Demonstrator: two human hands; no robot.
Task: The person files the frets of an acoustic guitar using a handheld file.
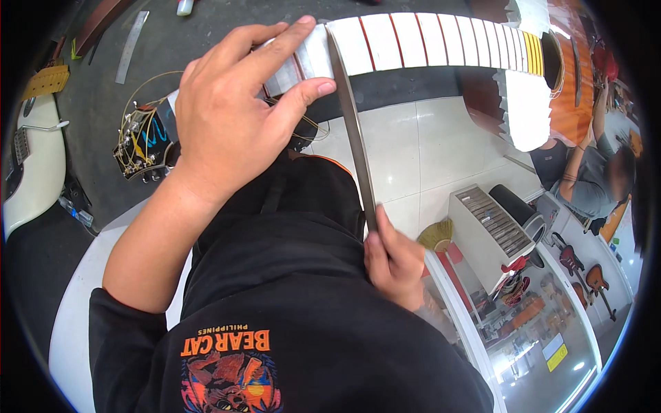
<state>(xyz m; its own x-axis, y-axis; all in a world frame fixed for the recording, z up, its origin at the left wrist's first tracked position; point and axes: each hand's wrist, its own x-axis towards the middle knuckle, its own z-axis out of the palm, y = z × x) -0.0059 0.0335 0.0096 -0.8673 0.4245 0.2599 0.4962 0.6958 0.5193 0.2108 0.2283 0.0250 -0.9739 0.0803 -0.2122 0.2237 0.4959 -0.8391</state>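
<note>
A guitar neck (406, 43) stretches across the top of the view, its fretboard masked in white between the frets, with yellow strips by the soundhole. My left hand (237, 93) lies over the headstock end of the fretboard, fingers and thumb spread and touching it. In my right hand (394, 258) is a long, narrow metal file (354, 131), gripped at its near end. The file slants up and left, and its far end meets the neck just right of my left fingertips. The headstock (144, 141), with loose strings curling around it, shows left of my left wrist.
Upper left lie a metal ruler (132, 47) and a yellow notched block (47, 81). A cream electric guitar (43, 155) rests at the left edge. Lower right are a slotted white box (475, 241) and a glass display case (537, 344). Another person (585, 172) is at far right.
</note>
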